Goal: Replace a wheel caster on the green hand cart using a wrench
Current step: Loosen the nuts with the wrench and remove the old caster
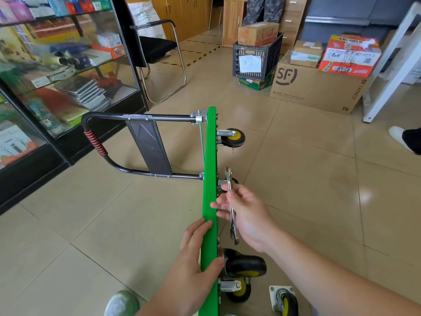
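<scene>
L hand, closest in, has its grip clamped on the upturned edge of the green hand cart, fingers on the deck side, thumb on the wheel side. Cart stands on edge on the floor, long axis running straight away from the person, handle out to the L, wheels all on the R face. R hand is just R of that face, grip closed round the shank of the wrench, which lies approx parallel to the deck, far end beside a half-hidden mounted caster. Near caster sits person-side of the R hand. Loose caster lies on the floor, apart. Bolts lie L of the wrench, so its head prob must swing in toward the deck; which caster comes off, can't tell.
</scene>
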Motion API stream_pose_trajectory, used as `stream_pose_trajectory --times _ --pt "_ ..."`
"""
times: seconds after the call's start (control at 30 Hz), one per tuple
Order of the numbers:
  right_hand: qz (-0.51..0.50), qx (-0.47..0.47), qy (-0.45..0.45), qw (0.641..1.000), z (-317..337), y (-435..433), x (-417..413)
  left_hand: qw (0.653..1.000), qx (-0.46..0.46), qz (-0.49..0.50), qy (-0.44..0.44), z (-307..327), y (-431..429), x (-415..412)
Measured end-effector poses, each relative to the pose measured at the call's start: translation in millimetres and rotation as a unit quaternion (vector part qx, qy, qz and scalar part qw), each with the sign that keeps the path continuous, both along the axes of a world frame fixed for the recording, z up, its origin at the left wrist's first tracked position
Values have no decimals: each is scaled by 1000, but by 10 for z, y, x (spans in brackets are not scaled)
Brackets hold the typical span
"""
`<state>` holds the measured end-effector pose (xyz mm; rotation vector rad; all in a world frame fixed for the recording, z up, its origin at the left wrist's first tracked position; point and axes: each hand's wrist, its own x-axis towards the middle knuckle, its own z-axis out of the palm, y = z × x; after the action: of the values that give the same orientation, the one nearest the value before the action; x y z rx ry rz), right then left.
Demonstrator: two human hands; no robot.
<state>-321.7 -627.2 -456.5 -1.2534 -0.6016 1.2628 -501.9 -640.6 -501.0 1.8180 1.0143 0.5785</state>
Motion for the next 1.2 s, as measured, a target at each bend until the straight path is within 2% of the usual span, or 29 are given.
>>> stream_pose_trajectory --times 0.33,0.63,0.77,0.87,1.07,1.2 --pt "-28 1 74 997 6 -58 33 999 17 -15 26 12 -12 -12" --pt "-36 -21 -3 999 30 -59 69 1000 14 -12 22 6 -20 -9" --pt "-40 -29 6 999 39 -53 69 1000 13 -16 23 14 -17 -8" --pt "-40 -36 -20 998 32 -39 88 999 15 -16 24 20 -19 -11" --pt "-46 -12 -52 998 40 -29 130 999 19 -16 26 24 -30 -4" --pt "-45 7 -13 999 51 -28 129 999 23 -16 24 28 -33 -4"
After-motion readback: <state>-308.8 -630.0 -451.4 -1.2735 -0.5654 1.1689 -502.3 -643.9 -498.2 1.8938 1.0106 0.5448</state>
